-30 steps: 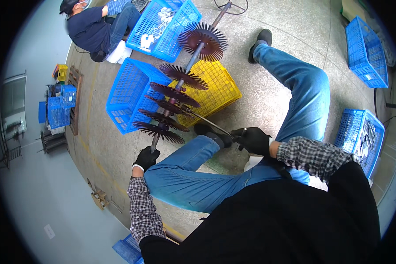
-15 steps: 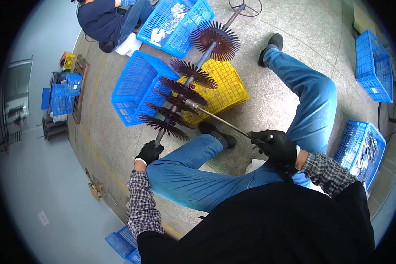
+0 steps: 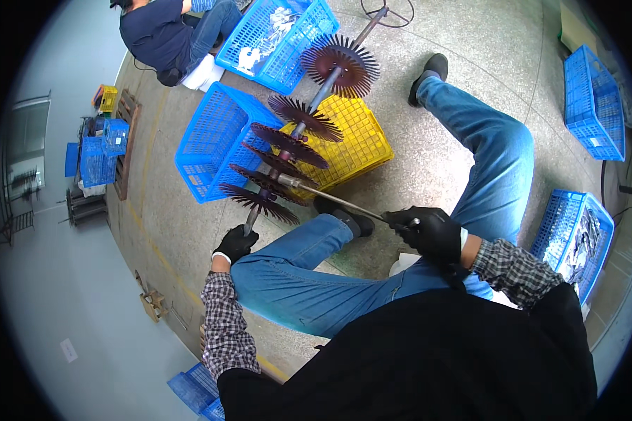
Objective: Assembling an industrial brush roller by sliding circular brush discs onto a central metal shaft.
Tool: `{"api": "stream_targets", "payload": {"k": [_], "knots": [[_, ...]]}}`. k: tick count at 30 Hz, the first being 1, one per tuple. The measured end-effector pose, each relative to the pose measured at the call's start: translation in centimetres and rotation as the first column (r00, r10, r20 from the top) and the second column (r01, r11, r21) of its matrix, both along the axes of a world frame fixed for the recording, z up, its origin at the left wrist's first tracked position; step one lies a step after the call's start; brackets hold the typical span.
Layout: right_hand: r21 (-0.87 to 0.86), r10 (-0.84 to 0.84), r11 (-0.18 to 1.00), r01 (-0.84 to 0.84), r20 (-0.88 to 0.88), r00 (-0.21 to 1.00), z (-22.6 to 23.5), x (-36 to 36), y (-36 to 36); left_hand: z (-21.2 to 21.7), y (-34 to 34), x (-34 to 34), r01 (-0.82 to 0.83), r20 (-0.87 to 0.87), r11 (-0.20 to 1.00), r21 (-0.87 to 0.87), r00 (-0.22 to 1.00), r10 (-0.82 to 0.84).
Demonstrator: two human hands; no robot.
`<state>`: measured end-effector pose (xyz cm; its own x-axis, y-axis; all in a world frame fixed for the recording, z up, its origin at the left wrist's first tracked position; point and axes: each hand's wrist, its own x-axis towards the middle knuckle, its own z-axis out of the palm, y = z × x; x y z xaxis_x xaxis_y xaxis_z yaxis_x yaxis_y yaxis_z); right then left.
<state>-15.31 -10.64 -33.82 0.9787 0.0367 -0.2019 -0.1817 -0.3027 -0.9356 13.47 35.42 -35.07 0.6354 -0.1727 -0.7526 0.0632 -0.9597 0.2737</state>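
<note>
My left hand (image 3: 237, 243), in a black glove, is closed around the near end of a long metal shaft (image 3: 325, 89). Along this shaft sit several dark reddish-brown discs (image 3: 263, 204) with comb-like slotted rims. The black-gloved right hand (image 3: 428, 235) grips a long-handled socket wrench (image 3: 344, 203). Its thick socket end (image 3: 288, 181) lies against the shaft between the nearer discs; whether it sits on a bolt is hidden. The shaft slants away from my left knee, over a yellow crate (image 3: 358, 137).
A blue crate (image 3: 196, 151) stands left of the shaft, and another blue crate (image 3: 316, 35) with pale parts lies beyond. A person (image 3: 154, 35) sits at the far left. Blue crates (image 3: 593, 112) line the right side, one holding metal parts (image 3: 586, 242). A round wire stand (image 3: 393, 15) is at the shaft's far end.
The wrench's socket end has shifted left and nearer along the shaft, toward my left hand. My right hand has moved slightly left with it. The left hand keeps its grip.
</note>
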Motion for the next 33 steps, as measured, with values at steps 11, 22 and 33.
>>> {"api": "stream_targets", "payload": {"k": [11, 22, 33], "knots": [[-0.033, -0.067, 0.997, 0.068, 0.021, 0.997, 1.2, -2.2, -0.6, 0.1, 0.1, 0.3, 0.037, 0.008, 0.999, -0.006, 0.999, -0.037], [-0.074, -0.057, 0.995, 0.065, 0.108, 0.992, 0.3, -0.2, 0.2, 0.4, -0.5, 0.0, 0.015, 0.001, 1.0, 0.016, 1.0, -0.015], [-0.009, -0.151, 0.988, 0.154, 0.146, 0.978, 1.7, -2.5, -1.0, 0.9, -0.9, -0.1, 0.028, 0.001, 0.998, 0.05, 1.0, -0.028]]}}
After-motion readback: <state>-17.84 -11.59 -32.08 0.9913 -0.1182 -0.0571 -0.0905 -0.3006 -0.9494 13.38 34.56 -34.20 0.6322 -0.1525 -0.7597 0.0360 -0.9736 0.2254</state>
